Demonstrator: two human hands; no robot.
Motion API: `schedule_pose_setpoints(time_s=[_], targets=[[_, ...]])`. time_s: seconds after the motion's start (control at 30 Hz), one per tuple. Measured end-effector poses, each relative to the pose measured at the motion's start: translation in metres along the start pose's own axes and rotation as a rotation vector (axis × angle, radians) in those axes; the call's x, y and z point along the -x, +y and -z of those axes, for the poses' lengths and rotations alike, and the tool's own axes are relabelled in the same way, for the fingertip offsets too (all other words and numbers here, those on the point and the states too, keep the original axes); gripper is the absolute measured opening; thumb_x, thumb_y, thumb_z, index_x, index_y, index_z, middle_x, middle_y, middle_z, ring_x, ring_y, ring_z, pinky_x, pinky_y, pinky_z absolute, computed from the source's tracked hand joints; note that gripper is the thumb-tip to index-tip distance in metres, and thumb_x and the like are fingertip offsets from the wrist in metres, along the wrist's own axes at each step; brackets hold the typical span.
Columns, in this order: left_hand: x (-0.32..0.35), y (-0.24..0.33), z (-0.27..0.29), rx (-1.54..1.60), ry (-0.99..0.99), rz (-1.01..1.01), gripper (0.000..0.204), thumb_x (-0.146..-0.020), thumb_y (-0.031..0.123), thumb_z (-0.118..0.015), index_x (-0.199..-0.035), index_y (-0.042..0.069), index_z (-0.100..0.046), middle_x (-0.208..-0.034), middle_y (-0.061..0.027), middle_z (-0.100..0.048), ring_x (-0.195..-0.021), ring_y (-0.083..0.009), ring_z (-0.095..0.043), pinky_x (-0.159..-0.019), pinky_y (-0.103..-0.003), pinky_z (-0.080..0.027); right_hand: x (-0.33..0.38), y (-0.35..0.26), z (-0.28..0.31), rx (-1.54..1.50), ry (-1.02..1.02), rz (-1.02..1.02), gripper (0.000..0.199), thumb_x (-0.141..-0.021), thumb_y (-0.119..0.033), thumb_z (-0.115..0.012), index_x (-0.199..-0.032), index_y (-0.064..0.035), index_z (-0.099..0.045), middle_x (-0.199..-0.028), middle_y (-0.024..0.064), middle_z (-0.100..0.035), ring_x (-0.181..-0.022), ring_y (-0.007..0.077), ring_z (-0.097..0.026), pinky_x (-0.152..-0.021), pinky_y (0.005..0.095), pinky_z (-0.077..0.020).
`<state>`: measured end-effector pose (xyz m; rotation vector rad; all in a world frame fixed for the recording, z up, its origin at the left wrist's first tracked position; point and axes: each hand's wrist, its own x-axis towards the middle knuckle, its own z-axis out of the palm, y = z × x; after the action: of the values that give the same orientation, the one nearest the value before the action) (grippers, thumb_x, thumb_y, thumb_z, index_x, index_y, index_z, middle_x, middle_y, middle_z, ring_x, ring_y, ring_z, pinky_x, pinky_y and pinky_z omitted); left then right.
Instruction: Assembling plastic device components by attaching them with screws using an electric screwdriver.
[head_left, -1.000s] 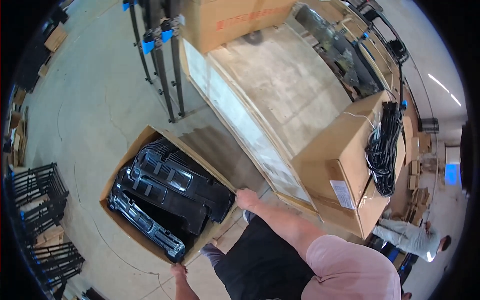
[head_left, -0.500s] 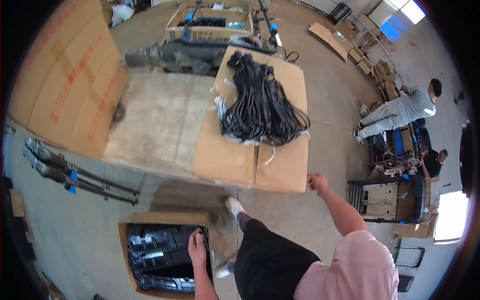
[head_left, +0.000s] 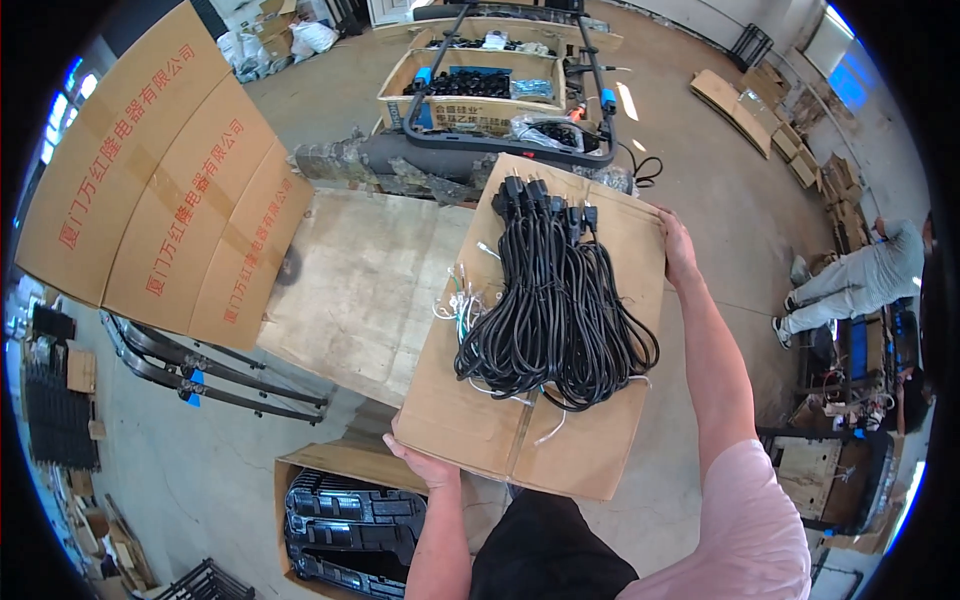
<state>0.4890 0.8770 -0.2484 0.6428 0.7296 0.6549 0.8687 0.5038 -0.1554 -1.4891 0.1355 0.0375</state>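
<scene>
We gripped the flat brown cardboard box [head_left: 520,420] by two edges: our left hand [head_left: 428,466] closed on its near corner, our right hand [head_left: 678,246] clasped on its far right edge. The bundle of black coiled power cords [head_left: 552,300] lay on top, apparently loaded. The box hung above the worn plywood desk [head_left: 365,285], bare concrete floor [head_left: 710,170] open rightward.

Place: a warehouse or factory packing floor.
Floor: bare grey concrete floor [head_left: 700,150], wide and open.
Far: open cartons [head_left: 470,95] of black parts on a cart.
Left: big printed cardboard boxes [head_left: 160,190], stacked metal racks [head_left: 55,420].
Right: flattened cardboard [head_left: 740,105], another worker [head_left: 860,275] bent over.
Near: a carton of black grilles [head_left: 345,525].
</scene>
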Motion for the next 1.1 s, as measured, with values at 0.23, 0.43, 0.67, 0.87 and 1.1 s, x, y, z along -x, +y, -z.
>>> schedule_pose_setpoints(time_s=[0.23,0.43,0.67,0.87,1.1], targets=[[-0.011,0.009,-0.028,-0.131,0.043,0.004,0.068,-0.108,0.059,-0.017,-0.128,0.006,-0.054,-0.127,-0.0112,-0.059,-0.121,-0.0270,-0.053,-0.112,-0.045,-0.038,0.046,0.000,0.021,0.228,0.264,0.027,0.045,-0.098,-0.029,-0.054,-0.133,-0.0017,-0.059,-0.124,0.0134,-0.065,-0.113,0.0211,-0.060,-0.097,0.0342,-0.0492],[0.040,-0.023,-0.024,0.017,-0.036,0.016,0.073,-0.107,0.060,-0.018,-0.131,0.002,-0.055,-0.131,-0.0138,-0.058,-0.125,-0.0281,-0.053,-0.113,-0.045,-0.038,0.009,0.008,0.051,0.255,0.157,0.081,0.045,-0.101,-0.029,-0.054,-0.138,-0.0031,-0.058,-0.130,0.0117,-0.063,-0.119,0.0202,-0.058,-0.102,0.0333,-0.0462],[0.069,-0.026,-0.023,-0.310,-0.121,-0.191,0.082,-0.102,0.066,-0.022,-0.132,-0.002,-0.057,-0.135,-0.0147,-0.055,-0.128,-0.0263,-0.051,-0.114,-0.043,-0.037,-0.008,0.004,0.052,0.426,0.059,0.092,0.046,-0.102,-0.027,-0.055,-0.142,-0.0039,-0.055,-0.132,0.0108,-0.062,-0.122,0.0199,-0.056,-0.106,0.0319,-0.0422],[0.041,-0.012,-0.019,-0.426,-0.076,-0.221,0.053,-0.109,0.037,-0.028,-0.128,-0.001,-0.060,-0.130,-0.0148,-0.059,-0.125,-0.0256,-0.054,-0.112,-0.038,-0.038,-0.007,0.025,0.071,0.479,0.112,0.102,0.050,-0.103,-0.028,-0.054,-0.145,-0.0008,-0.052,-0.138,0.0134,-0.061,-0.127,0.0230,-0.055,-0.110,0.0335,-0.0399],[0.051,0.046,0.050,-0.752,-0.146,-0.424,0.034,-0.108,0.027,-0.049,-0.122,0.001,-0.065,-0.121,-0.0155,-0.065,-0.118,-0.0267,-0.060,-0.105,-0.037,-0.045,-0.048,-0.054,0.119,1.055,0.288,0.338,0.053,-0.101,-0.029,-0.059,-0.147,-0.0041,-0.053,-0.142,0.0142,-0.061,-0.127,0.0254,-0.058,-0.109,0.0361,-0.0421]])
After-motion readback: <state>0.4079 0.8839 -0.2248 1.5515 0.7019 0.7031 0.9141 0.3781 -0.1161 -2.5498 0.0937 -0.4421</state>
